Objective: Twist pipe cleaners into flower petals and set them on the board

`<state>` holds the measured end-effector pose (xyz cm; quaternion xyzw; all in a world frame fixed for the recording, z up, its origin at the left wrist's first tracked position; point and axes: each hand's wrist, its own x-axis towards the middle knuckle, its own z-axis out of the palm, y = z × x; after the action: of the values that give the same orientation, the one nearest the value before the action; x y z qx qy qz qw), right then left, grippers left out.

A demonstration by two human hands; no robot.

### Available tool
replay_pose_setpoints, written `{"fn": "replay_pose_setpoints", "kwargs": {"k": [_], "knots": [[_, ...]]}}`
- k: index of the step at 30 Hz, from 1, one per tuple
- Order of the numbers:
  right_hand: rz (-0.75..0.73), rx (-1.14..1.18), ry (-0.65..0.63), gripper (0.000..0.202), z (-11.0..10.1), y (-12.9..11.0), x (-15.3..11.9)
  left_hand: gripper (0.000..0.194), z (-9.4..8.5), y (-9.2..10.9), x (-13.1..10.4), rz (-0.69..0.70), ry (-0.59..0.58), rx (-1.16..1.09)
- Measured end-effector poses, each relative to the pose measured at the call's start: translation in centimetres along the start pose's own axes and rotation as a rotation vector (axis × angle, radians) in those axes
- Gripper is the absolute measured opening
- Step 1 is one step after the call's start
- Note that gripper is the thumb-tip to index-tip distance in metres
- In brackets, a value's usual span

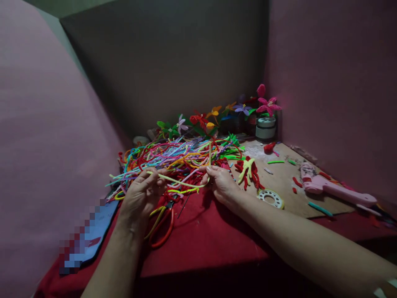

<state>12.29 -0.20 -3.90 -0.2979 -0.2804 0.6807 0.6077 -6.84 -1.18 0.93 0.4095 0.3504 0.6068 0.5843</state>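
Note:
A pale yellow pipe cleaner (182, 182) is stretched between my two hands over the front of the table. My left hand (145, 188) pinches one end between thumb and fingers. On the other side my right hand (221, 182) grips it near a bend, where a length sticks straight up. Behind both hands lies a big heap of pipe cleaners (173, 155) in many colours. Below my left hand rest scissors (169, 231) with red and yellow handles, their blades partly hidden. To the right of my right hand sits a bundle of yellow and red pipe-cleaner pieces (248, 170).
On a brown board (282, 178) are a white ring with holes (270, 199), a pink glue gun (338, 191) and loose cut pieces. Pipe-cleaner flowers (214, 114) stand at the back, one above a jar (266, 129). A blue phone-like object (99, 231) lies left on the red cloth (201, 248).

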Motion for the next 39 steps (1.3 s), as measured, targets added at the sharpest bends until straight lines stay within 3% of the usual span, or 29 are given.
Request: {"fn": "replay_pose_setpoints", "kwargs": {"k": [3, 6, 10, 14, 24, 30, 36, 39], "knots": [[-0.001, -0.048, -0.025, 0.020, -0.2, 0.2, 0.0, 0.011, 1.5, 0.3, 0.8, -0.038, -0.030, -0.005], [-0.027, -0.142, -0.065, 0.022, -0.3, 0.4, -0.2, 0.013, 3.2, 0.0, 1.9, 0.005, -0.098, 0.135], [-0.070, -0.255, -0.101, 0.024, -0.2, 0.7, -0.5, 0.023, 5.5, -1.7, 3.0, 0.034, -0.136, 0.351], [-0.118, -0.368, -0.141, 0.021, -0.1, 0.9, -0.6, 0.025, 6.6, -3.5, 3.4, 0.051, -0.192, 0.398], [0.006, -0.420, -0.259, 0.036, -0.1, 0.8, -0.9, 0.023, 5.6, -4.3, 3.7, 0.030, -0.179, 0.242], [0.230, -0.160, -0.423, 0.036, -0.1, 1.0, -0.8, 0.020, 5.5, -3.8, 3.1, -0.002, -0.204, 0.186], [0.405, -0.071, -0.388, 0.032, 0.3, 0.4, -1.3, 0.022, 5.4, -3.9, 3.0, 0.000, -0.198, 0.179], [0.392, -0.092, -0.343, 0.034, 0.4, 0.4, -1.3, 0.023, 5.4, -4.2, 3.1, 0.045, -0.147, 0.173]]}}
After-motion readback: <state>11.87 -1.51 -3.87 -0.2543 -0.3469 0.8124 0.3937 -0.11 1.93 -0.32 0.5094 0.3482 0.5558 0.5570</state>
